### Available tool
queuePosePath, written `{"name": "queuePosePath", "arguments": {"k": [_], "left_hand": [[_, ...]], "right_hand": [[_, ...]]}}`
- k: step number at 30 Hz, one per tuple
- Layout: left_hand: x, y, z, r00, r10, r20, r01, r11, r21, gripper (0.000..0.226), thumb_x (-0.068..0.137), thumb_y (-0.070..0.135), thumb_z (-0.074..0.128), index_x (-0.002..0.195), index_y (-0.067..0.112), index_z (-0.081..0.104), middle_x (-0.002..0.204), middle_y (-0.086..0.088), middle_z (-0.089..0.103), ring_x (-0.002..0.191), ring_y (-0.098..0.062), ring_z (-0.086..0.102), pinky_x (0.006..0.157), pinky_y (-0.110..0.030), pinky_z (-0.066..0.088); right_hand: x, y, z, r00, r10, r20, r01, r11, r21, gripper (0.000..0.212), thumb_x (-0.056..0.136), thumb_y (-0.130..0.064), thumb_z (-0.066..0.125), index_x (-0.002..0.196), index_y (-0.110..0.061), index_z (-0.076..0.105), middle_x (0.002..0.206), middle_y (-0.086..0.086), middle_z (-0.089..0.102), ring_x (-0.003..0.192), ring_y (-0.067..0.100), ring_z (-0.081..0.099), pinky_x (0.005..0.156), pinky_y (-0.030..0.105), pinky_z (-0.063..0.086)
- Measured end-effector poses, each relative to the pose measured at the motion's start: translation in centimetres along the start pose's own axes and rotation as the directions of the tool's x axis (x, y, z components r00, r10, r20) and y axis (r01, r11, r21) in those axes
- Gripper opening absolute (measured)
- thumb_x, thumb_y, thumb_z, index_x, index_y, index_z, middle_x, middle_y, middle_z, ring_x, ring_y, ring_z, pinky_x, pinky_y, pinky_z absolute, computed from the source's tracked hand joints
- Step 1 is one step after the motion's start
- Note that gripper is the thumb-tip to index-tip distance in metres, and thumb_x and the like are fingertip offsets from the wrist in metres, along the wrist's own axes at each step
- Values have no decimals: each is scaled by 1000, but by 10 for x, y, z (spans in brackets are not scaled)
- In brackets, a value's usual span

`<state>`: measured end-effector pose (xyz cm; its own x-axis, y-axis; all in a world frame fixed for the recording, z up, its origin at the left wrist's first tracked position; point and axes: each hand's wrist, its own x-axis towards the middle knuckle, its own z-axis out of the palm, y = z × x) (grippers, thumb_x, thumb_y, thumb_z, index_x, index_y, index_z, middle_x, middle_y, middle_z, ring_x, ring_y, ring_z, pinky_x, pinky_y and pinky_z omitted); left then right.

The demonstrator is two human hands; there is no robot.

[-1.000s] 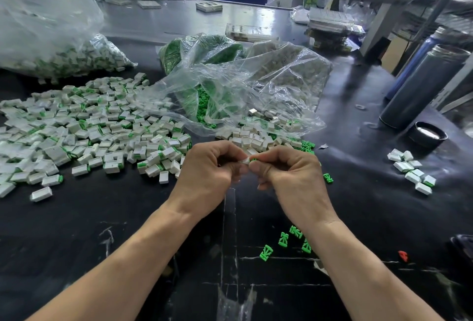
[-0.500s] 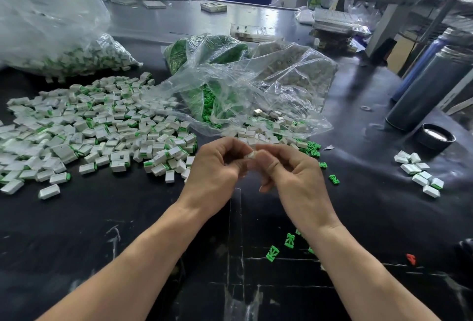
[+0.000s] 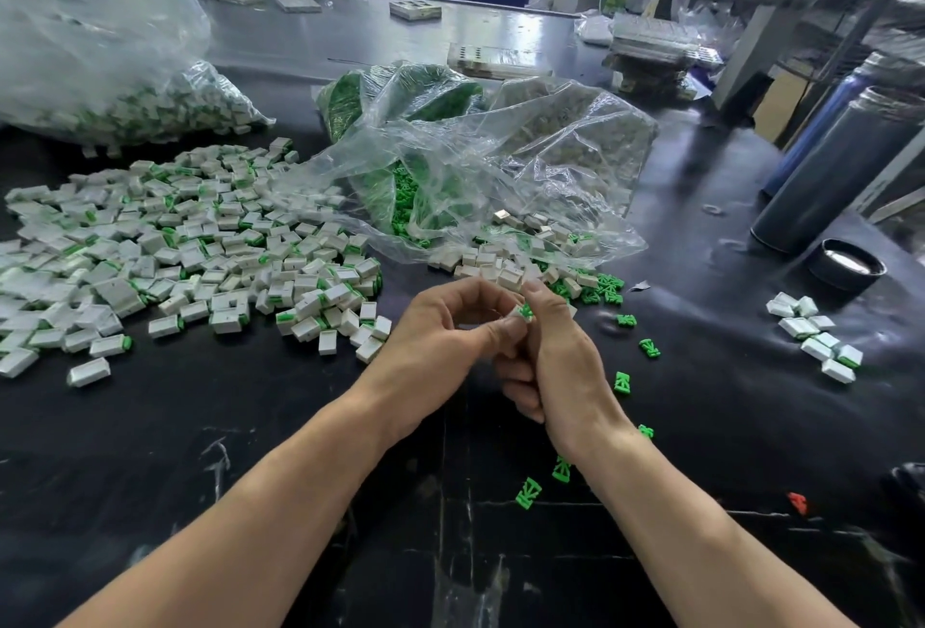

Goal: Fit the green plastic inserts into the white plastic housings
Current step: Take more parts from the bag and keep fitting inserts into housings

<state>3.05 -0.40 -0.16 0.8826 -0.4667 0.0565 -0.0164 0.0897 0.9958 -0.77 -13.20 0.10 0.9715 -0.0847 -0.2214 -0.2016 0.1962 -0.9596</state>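
At frame centre, the left hand (image 3: 440,337) pinches a white housing (image 3: 515,313) while the right hand (image 3: 560,357) pinches a green insert (image 3: 526,310) at its mouth. Insertion looks under way; next likely calls for a firm, square push home.

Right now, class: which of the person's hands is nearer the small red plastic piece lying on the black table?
Right. The right hand is up-left of the small red plastic piece; the left hand lies farther left.

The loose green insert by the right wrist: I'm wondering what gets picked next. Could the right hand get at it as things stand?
Probably not yet: the right hand and left hand both pinch a housing. Otherwise the insert lies uncovered on the mat.
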Motion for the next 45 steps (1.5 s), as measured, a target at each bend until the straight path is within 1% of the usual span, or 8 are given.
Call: {"name": "queuePosePath", "arguments": {"k": [6, 10, 18, 24, 28, 34, 39, 45], "left_hand": [[-1, 3, 0, 999, 36, 19, -36, 999, 23, 10, 95, 3, 66, 96, -7, 65, 81, -6, 69, 77, -12, 64, 74, -20, 52], [-3, 5, 0, 999, 37, 13, -38, 998, 44, 8, 95, 1, 66, 97, -7, 66, 83, -10, 69, 79, -18, 65, 82, -34, 55], [-3, 5, -5, 999, 40, 16, -41, 996, 84, 3, 94, 0, 68, 96, -1, 70, 81, -14, 73, 75, -20, 69, 79, -33, 60], [-2, 6, -5, 999, 32, 22, -35, 992, 124, 4, 96, 7, 68, 95, 4, 70, 82, -13, 72, 78, -21, 67, 89, -46, 56], [-1, 5, -2, 1000, 17, 14, -18, 992, 127, 4, 96, 7, 67, 96, 3, 70, 83, -11, 72, 80, -19, 67, 88, -40, 56], [-3, 10, 3, 1000, 6, -18, -3, 986, 167, 3, 96, 5, 68, 96, 3, 70, 94, -25, 72, 85, -29, 67, 98, -60, 52], [-6, 14, 2, 1000, 11, -16, -8, 982, 189, 5, 96, 5, 67, 97, 0, 70, 92, -26, 71, 80, -26, 66, 90, -54, 55], [-3, 11, 6, 1000, 10, -25, -6, 988, 153, 6, 96, 4, 67, 97, -1, 69, 88, -19, 73, 79, -20, 68, 86, -43, 57]], "right_hand": [[-3, -1, 6, 998, -32, -60, 32, 999, 11, 73, 108, -49, 33, 42, -31, 56, 47, -12, 31, 36, 4, 23, 34, 17, 20], [-3, 3, 9, 990, -105, -96, 101, 994, -49, 73, 111, -44, 31, 44, -31, 57, 45, -13, 34, 36, 2, 27, 35, 16, 23], [-7, 2, 12, 986, -158, -54, 156, 987, -35, 72, 113, -36, 28, 53, -37, 68, 44, -15, 39, 36, -1, 35, 36, 12, 27], [-4, 2, 3, 1000, 6, -28, -6, 1000, -10, 63, 95, -71, 37, 51, -27, 45, 50, -6, 26, 43, 11, 17, 40, 25, 13], [-1, -1, 1, 998, 44, -37, -44, 999, 17, 63, 104, -58, 33, 50, -26, 44, 48, -9, 30, 39, 9, 19, 37, 21, 14], [0, -1, 9, 989, -27, -145, 30, 999, 15, 55, 107, -39, 34, 61, -23, 61, 48, -8, 29, 37, 7, 22, 35, 16, 19], [-1, 5, 14, 975, -175, -139, 160, 981, -107, 51, 93, -44, 35, 62, -33, 75, 45, -13, 43, 37, 1, 35, 36, 16, 27], [-2, 7, 11, 984, -100, -147, 114, 990, 86, 70, 109, -39, 34, 46, -30, 62, 45, -14, 35, 35, 2, 30, 34, 14, 22]]}}
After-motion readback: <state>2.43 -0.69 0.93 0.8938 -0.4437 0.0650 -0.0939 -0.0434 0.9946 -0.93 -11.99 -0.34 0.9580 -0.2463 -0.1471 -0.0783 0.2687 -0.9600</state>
